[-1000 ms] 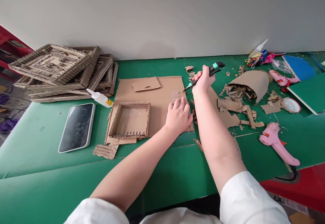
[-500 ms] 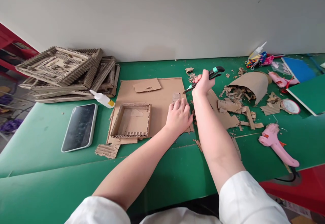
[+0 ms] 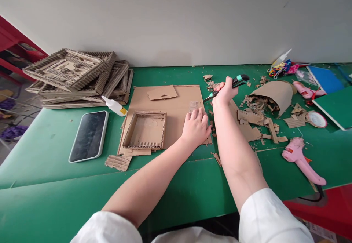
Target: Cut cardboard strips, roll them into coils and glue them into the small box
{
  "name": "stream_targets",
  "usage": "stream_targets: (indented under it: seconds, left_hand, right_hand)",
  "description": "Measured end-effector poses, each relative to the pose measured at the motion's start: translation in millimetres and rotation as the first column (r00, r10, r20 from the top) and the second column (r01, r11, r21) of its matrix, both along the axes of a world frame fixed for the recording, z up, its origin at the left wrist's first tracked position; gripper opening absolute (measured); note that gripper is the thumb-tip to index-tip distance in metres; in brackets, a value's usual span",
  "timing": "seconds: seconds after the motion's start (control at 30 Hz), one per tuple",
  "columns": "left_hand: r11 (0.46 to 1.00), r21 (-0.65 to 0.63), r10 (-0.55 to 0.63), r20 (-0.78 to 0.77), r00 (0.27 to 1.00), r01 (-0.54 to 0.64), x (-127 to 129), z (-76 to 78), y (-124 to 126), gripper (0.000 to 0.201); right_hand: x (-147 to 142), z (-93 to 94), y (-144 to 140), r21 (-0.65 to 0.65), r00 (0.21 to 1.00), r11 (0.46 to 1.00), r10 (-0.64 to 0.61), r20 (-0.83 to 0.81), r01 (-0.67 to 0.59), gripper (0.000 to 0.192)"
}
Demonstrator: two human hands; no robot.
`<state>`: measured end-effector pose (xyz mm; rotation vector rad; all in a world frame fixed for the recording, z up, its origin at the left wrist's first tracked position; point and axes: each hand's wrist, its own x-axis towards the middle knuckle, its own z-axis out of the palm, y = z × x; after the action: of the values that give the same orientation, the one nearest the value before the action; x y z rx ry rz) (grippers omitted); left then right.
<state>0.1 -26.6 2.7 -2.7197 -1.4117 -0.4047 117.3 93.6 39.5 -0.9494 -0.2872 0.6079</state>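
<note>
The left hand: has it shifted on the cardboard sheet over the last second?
No. The left hand presses the same right-hand corner of the cardboard sheet, beside the small corrugated strip; only the camera has shifted.

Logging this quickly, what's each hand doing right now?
Left hand: open, pressed flat on the cardboard sheet.
Right hand: closed on the knife.

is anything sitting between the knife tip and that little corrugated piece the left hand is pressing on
Nothing visible does. The utility knife in the right hand points its tip at the small corrugated piece, with only bare cardboard sheet between. The left hand holds the piece's near side.
</note>
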Motion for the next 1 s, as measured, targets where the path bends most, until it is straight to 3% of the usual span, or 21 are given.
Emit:
stream_targets:
  seconds: [0.57,0.8,1.0]
  left_hand:
    - [1.000,0.000,-0.001,-0.003,1.000,0.001,1,-0.5,0,0.043]
    - [1.000,0.015,0.003,0.019,1.000,-0.003,1,0.0,0,0.043]
    - [0.999,0.033,0.012,0.023,1.000,-0.013,1,0.6,0,0.038]
  right_hand:
    - [-1,-5.3,2,0.027,1.000,1.000,-0.009,-0.024,0.010,0.020]
    - [-12,-2.4,-2,-0.005,0.991,0.998,0.065,0.117,-0.065,0.025]
    - [-28,0.7,-5,-0.045,0.963,0.988,0.152,0.223,-0.146,0.018]
